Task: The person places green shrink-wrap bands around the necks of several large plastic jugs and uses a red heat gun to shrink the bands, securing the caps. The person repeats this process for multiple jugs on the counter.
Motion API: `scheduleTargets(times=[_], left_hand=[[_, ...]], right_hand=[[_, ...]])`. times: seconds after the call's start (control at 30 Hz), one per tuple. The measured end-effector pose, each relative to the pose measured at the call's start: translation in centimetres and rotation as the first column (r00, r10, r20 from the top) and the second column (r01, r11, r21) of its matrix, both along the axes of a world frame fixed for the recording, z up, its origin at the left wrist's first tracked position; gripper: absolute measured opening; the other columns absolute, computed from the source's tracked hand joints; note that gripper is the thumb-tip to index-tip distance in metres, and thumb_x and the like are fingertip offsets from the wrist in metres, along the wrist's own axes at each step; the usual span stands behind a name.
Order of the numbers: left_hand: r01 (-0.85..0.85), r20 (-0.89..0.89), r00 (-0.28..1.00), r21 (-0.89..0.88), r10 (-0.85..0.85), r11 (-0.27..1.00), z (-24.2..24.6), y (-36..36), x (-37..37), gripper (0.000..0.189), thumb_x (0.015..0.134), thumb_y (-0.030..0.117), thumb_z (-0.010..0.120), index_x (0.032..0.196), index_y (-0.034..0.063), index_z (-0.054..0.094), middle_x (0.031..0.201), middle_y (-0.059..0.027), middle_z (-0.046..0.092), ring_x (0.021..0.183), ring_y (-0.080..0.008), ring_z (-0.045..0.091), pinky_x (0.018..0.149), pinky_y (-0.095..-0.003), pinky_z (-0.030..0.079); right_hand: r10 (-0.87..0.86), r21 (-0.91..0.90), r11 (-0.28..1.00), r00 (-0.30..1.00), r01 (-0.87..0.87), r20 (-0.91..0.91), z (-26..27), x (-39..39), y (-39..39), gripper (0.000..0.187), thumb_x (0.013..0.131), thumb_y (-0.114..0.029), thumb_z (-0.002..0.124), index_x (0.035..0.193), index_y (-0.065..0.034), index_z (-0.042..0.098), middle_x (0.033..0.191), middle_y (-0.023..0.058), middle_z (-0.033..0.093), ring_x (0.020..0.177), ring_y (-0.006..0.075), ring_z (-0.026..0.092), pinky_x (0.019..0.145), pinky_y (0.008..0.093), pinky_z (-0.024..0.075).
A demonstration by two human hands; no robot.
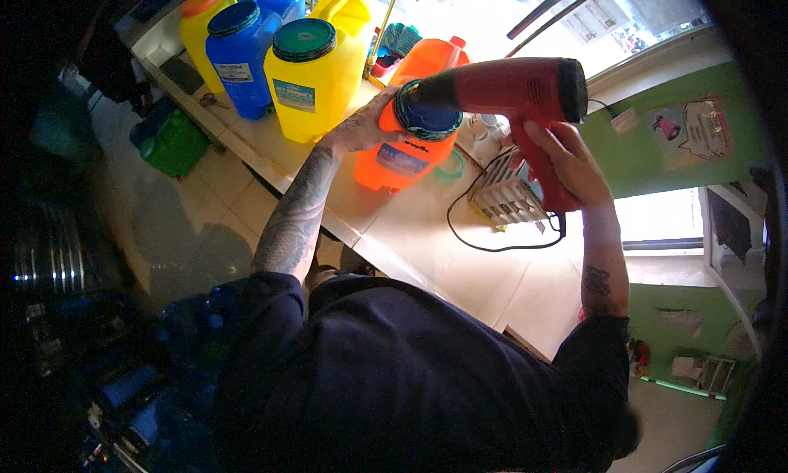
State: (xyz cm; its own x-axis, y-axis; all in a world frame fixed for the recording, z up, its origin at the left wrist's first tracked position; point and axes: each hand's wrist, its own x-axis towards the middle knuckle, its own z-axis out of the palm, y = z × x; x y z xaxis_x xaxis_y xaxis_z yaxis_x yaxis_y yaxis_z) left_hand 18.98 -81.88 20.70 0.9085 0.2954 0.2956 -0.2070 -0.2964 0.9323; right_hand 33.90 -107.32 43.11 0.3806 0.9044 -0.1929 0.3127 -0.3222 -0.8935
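Note:
My right hand (563, 159) grips the handle of a red hair dryer (498, 91) with a black nozzle. The nozzle points left, right at the dark blue cap (431, 119) of an orange plastic jug (394, 162). My left hand (366, 125) holds that jug by its upper side, just below the cap. Dark, wrinkled film rings the cap's side. The jug stands tilted in view on the tiled counter (425, 245) and bears a label with writing. From the dryer's handle a black cord (455, 227) loops over the counter.
Yellow jugs (308, 79) and a blue jug (240, 67) stand along the counter at the left. Behind my jug is another orange jug (431, 57). A white plastic rack (508, 190) sits under the dryer, near a green ring (449, 165). A green crate (172, 141) is on the floor.

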Motion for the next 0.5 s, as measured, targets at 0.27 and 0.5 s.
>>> scheduleTargets(times=[0.27, 0.5], left_hand=[[-0.077, -0.097, 0.991, 0.154, 0.092, 0.985, 0.1, 0.0, 0.0, 0.099, 0.075, 0.03, 0.084, 0.151, 0.0077, 0.025, 0.148, -0.0149, 0.04, 0.14, -0.0269, 0.037, 0.117, -0.0401, 0.029], [-0.133, 0.011, 0.991, 0.145, 0.133, 0.98, -0.4, -1.1, 0.2, 0.099, 0.078, 0.036, 0.082, 0.151, 0.0023, 0.024, 0.149, -0.0159, 0.039, 0.141, -0.0271, 0.035, 0.117, -0.0409, 0.028]], right_hand=[[-0.177, 0.001, 0.984, 0.984, 0.177, 0.009, -0.3, -0.3, -9.1, 0.042, 0.098, -0.036, 0.057, 0.123, -0.001, 0.056, 0.1, 0.0134, 0.069, 0.074, 0.0179, 0.068, 0.055, 0.0281, 0.0532], [-0.31, 0.207, 0.893, 0.881, 0.398, -0.358, -9.4, -0.3, -16.0, 0.062, 0.096, -0.051, 0.055, 0.126, 0.0035, 0.054, 0.1, 0.015, 0.066, 0.072, 0.0165, 0.066, 0.051, 0.0239, 0.051]])
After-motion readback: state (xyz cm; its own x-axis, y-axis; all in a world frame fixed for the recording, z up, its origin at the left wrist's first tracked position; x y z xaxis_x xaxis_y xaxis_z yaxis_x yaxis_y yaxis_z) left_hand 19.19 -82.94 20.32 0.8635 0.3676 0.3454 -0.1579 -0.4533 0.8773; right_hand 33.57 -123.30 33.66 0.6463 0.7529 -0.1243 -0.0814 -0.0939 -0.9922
